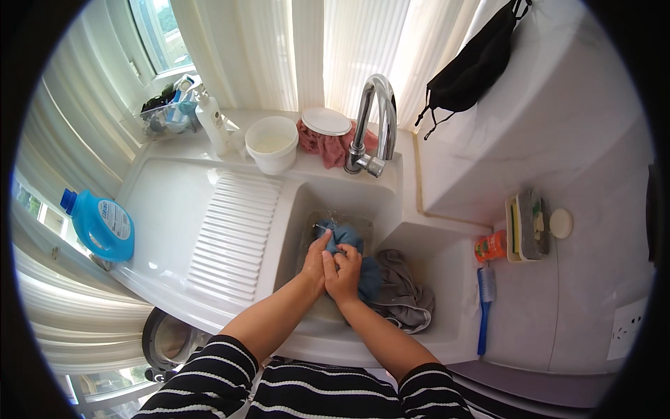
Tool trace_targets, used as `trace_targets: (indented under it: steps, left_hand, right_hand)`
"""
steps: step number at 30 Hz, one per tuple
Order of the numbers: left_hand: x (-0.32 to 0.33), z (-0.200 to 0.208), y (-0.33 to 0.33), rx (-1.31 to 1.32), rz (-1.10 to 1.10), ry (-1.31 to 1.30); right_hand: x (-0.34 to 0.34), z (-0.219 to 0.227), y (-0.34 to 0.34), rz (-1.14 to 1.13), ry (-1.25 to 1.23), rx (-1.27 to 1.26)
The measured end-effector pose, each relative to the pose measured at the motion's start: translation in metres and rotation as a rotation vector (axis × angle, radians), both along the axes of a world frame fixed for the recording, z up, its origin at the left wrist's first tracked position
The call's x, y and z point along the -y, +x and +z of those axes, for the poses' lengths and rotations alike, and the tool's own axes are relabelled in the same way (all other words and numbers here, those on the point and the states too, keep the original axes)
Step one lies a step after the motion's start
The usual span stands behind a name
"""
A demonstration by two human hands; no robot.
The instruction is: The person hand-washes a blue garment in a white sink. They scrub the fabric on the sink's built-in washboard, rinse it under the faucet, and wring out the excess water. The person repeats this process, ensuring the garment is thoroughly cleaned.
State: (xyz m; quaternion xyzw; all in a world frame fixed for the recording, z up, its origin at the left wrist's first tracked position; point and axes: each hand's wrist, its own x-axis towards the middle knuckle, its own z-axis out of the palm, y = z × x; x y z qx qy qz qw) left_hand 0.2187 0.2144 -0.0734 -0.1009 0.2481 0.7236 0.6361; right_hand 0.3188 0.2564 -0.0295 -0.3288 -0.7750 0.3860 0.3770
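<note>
A wet blue cloth [370, 279] is bunched in the white sink basin [289, 241], its upper part lying over a clear, water-filled container [307, 222]. My left hand [317, 260] grips the cloth from its left side, thumb toward the far end. Pressed up close against it, my right hand [342, 274] has its fingers curled onto the same cloth. Most of the left fingers are hidden behind the hand and fabric. Just right of the blue cloth, a grey garment [403, 293] with pale trim lies crumpled in the basin.
The faucet [377, 119] arches over the basin's far edge. Left are a ribbed washboard [234, 230] and a blue detergent bottle [105, 227]. Behind stand a white tub [272, 146], a pump bottle [211, 122] and a reddish cloth [328, 148]. A blue brush [484, 307] lies right.
</note>
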Motion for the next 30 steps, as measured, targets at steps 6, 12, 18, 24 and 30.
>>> trace_targets:
  steps: [6,12,18,24,30]
  left_hand:
    - [-0.002,0.037,0.003,-0.174,0.097,-0.239]
    - [-0.003,0.055,0.026,-0.263,0.003,-0.489]
    - [0.009,-0.016,-0.01,-0.108,0.044,-0.322]
    - [-0.004,0.042,0.018,-0.276,0.108,-0.556]
    - [0.017,0.001,0.001,-0.418,0.126,-0.421]
  right_hand:
    - [0.012,-0.009,-0.01,-0.077,0.088,-0.078]
    - [-0.039,-0.034,-0.018,-0.31,-0.067,0.05]
    - [0.034,0.006,-0.018,0.031,0.002,0.04]
    - [-0.022,-0.049,-0.022,-0.245,-0.167,0.141]
    - [0.017,-0.013,-0.027,-0.071,-0.097,0.137]
